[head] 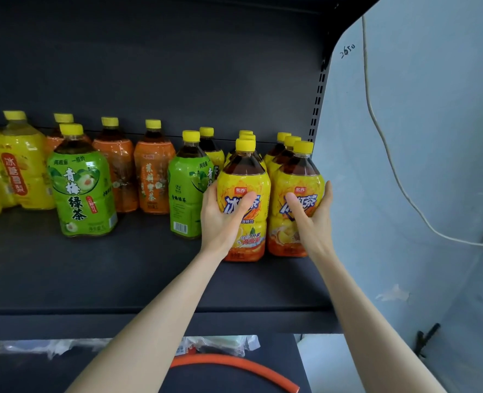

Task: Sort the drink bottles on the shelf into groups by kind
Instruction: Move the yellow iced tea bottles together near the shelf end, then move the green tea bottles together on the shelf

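Dark shelf (93,265), bluish wall (433,137), perhaps hose (234,361) below

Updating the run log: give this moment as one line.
left hand: grips left front iced tea | right hand: grips right front iced tea | both upright at shelf right end

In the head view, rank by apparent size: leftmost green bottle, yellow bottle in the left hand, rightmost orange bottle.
1-2. Leftmost green bottle and yellow bottle in the left hand: alike; green wider, yellow taller.
3. Rightmost orange bottle: smallest, though it stands farther back.
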`<state>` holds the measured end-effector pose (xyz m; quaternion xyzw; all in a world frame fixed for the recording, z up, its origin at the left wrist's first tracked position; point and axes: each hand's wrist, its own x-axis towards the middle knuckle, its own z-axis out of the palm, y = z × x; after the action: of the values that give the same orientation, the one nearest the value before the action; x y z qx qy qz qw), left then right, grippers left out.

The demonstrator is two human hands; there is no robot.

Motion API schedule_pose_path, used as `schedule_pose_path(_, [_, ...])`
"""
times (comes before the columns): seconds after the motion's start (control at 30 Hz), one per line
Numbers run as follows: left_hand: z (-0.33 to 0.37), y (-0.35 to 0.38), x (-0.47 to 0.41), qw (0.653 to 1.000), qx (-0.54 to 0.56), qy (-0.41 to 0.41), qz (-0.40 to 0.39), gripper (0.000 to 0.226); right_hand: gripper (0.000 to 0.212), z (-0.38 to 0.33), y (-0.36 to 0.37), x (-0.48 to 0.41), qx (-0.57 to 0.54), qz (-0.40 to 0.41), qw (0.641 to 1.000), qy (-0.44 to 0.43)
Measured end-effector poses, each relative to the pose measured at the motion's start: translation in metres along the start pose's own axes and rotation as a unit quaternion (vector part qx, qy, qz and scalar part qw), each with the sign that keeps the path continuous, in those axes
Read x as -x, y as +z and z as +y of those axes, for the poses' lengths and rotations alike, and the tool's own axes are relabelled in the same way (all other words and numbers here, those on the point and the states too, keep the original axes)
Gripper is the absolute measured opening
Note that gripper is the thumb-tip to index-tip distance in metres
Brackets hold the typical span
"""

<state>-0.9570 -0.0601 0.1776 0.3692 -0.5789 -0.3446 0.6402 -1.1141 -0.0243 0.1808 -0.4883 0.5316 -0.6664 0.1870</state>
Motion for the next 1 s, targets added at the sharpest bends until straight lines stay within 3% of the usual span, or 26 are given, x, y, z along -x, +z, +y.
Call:
schedule_pose_path(0.13, [-0.005, 0.007, -0.006, 1.000, -0.004, 0.005, 0.006, 0.054, 0.060, 0.008, -0.002, -0.004, 0.017, 0.013, 1.000, -0.019])
schedule_pose_path(0.33, [-0.009, 0.014, -0.011, 0.999, -0.030, 0.031, 0.032, 0.054, 0.055, 0.014, 0.000, -0.007, 0.025, 0.020, 0.999, -0.031])
schedule_pose_path(0.5, [-0.010, 0.013, -0.012, 0.998, -0.046, 0.041, 0.031, 0.049, 0.058, 0.015, -0.001, -0.007, 0.030, 0.013, 0.999, -0.034])
schedule_pose_path(0.73, [0.001, 0.006, -0.008, 0.994, -0.112, 0.007, 0.006, 0.059, 0.064, 0.005, -0.006, -0.003, 0.063, -0.014, 0.998, -0.017])
schedule_pose_path(0.87, [0.014, 0.000, 0.002, 0.985, -0.164, -0.039, -0.021, 0.062, 0.103, -0.007, -0.012, 0.010, 0.142, -0.028, 0.990, 0.001])
schedule_pose_path(1.0, [0.023, -0.019, 0.023, 0.971, -0.234, -0.001, -0.041, 0.050, 0.084, -0.017, -0.021, 0.041, 0.253, -0.039, 0.965, -0.050])
